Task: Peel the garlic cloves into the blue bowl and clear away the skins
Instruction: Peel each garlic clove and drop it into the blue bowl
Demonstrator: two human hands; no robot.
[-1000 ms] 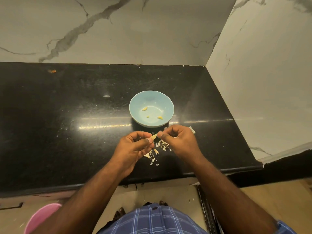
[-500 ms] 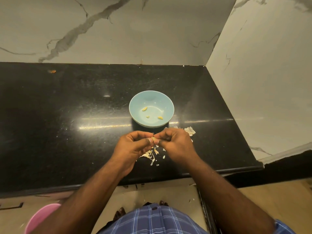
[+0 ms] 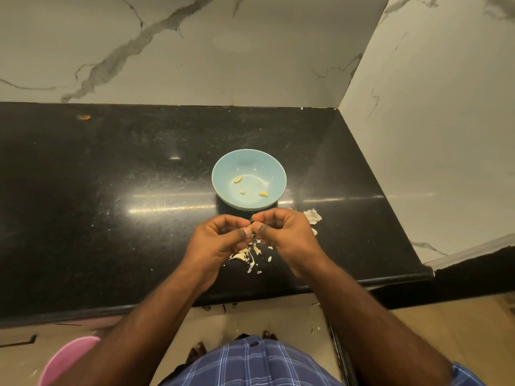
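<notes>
L hand (image 3: 220, 240): my fingers curled, pinching garlic clove (image 3: 250, 227) w/ thumb
R hand (image 3: 284, 232): curled too, pinching same clove
Skins (image 3: 248, 254): on counter (image 3: 111, 218) under hands

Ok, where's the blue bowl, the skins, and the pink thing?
Blue bowl (image 3: 223, 174): head view, inner wall on its left side.
Skins (image 3: 242, 256): head view, biggest flake of the pile under the hands.
Pink thing (image 3: 65, 360): head view, curved rim, bottom left on the floor.

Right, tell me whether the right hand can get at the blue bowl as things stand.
Probably yes. The blue bowl sits just beyond the right hand with nothing between them. But that hand and the left hand are both pinching a garlic clove, so it is occupied.
</notes>
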